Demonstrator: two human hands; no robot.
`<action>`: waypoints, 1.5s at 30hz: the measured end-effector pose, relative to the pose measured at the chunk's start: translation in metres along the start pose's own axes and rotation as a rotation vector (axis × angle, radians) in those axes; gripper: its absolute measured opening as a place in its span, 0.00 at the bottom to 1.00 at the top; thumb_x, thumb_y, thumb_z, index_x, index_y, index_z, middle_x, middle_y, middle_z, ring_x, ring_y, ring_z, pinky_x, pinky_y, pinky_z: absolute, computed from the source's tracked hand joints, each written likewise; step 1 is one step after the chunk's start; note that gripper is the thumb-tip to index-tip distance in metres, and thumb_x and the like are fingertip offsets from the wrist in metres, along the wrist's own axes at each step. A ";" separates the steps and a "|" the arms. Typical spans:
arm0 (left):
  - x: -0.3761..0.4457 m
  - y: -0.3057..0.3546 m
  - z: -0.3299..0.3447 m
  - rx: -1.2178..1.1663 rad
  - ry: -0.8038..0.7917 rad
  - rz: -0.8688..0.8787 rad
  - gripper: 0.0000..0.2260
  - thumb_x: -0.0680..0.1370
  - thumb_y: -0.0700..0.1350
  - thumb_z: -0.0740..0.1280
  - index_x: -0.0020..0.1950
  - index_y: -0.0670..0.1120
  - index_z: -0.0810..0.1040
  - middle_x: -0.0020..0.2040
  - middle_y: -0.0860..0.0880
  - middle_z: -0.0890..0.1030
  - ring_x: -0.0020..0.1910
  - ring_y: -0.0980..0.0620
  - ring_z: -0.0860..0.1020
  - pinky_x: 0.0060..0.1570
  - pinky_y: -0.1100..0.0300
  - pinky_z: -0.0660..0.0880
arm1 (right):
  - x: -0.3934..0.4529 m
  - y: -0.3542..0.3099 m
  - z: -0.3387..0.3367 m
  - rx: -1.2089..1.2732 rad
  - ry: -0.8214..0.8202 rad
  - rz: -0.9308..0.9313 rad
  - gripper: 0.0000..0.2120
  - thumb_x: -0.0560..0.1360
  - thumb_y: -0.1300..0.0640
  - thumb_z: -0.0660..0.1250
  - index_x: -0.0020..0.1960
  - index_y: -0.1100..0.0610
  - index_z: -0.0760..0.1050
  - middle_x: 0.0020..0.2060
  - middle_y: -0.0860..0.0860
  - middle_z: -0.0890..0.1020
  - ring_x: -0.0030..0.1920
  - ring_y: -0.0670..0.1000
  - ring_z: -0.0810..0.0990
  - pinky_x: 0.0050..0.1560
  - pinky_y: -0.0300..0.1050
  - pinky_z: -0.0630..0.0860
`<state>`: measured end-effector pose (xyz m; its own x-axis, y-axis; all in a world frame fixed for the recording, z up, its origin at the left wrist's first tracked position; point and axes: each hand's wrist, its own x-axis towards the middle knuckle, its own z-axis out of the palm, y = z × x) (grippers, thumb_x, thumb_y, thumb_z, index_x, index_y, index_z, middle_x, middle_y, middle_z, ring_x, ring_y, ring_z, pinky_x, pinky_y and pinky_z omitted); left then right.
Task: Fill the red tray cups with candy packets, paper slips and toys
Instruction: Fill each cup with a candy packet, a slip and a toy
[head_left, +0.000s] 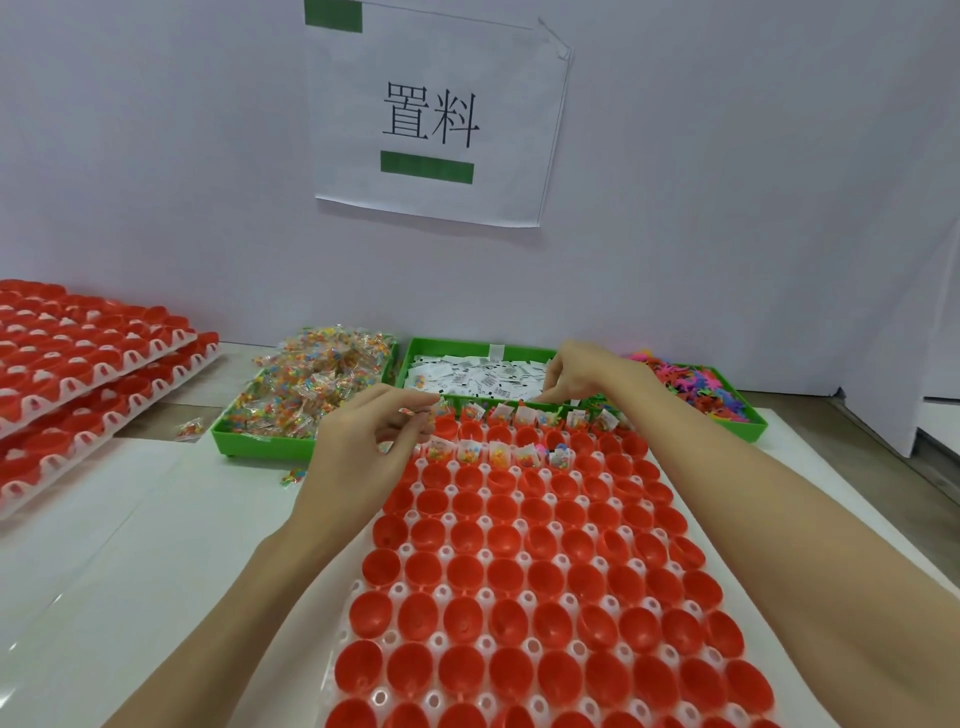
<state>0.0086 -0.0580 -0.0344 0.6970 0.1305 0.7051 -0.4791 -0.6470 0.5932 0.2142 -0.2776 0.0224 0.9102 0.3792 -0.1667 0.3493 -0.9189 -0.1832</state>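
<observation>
A white tray of red cups (524, 571) lies in front of me. Its two far rows hold candy packets and paper slips (519, 452); the nearer rows are bare. My left hand (363, 447) hovers over the tray's far left corner and pinches candy packets (415, 413) in curled fingers. My right hand (582, 374) reaches over the far row at the edge of the green bin of white paper slips (478, 374), fingertips pinched low; what they hold is too small to tell. A green bin of candy packets (306, 384) stands at the left, a green bin of coloured toys (701, 389) at the right.
Stacked trays of red cups (78, 374) stand at far left. Loose candy packets (189, 428) lie on the table beside the candy bin. A white wall with a paper sign (431, 114) rises just behind the bins. A white sheet (130, 545) covers the table.
</observation>
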 end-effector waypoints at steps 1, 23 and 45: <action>0.000 0.000 0.000 0.001 0.001 0.004 0.10 0.78 0.33 0.71 0.57 0.43 0.86 0.49 0.50 0.83 0.42 0.55 0.86 0.47 0.58 0.82 | 0.001 -0.001 0.000 -0.006 -0.012 0.015 0.14 0.75 0.48 0.75 0.52 0.57 0.85 0.54 0.51 0.85 0.53 0.51 0.81 0.58 0.48 0.77; 0.001 0.016 0.002 -0.394 -0.139 -0.338 0.12 0.77 0.35 0.74 0.59 0.45 0.84 0.52 0.44 0.86 0.48 0.49 0.87 0.53 0.61 0.82 | -0.039 0.018 0.003 0.653 0.201 -0.107 0.12 0.74 0.54 0.77 0.56 0.55 0.84 0.48 0.53 0.87 0.51 0.51 0.85 0.50 0.42 0.79; -0.002 0.046 0.007 -0.644 -0.275 -0.443 0.12 0.68 0.43 0.83 0.46 0.43 0.84 0.47 0.42 0.87 0.48 0.44 0.87 0.50 0.60 0.82 | -0.146 -0.033 0.004 0.711 0.025 -0.288 0.10 0.71 0.49 0.80 0.46 0.52 0.83 0.40 0.48 0.86 0.38 0.42 0.82 0.43 0.37 0.76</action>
<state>-0.0108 -0.0935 -0.0116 0.9587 0.0302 0.2829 -0.2827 -0.0107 0.9591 0.0687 -0.3021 0.0493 0.8129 0.5823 0.0026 0.3539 -0.4905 -0.7963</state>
